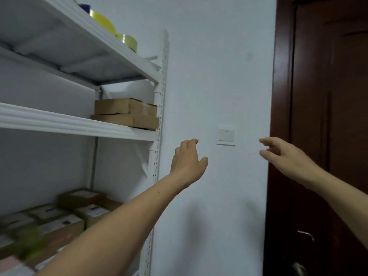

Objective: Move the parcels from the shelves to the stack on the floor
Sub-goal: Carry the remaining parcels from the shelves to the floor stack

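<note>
Left hand [189,161]: fingers loosely curled, nothing held; raised before the white wall [219,76], just right of the shelf upright [161,100].
Right hand [287,157]: fingers relaxed and parted, nothing held; raised beside the dark wooden door [328,116].
Light switch [226,134]: mounted on the wall between the hands.
Cardboard parcels [125,114]: two are stacked at the right end of the middle shelf [79,124], far left of the left hand.
Labelled parcels [79,212]: laid lower down, near left, blurred.
</note>
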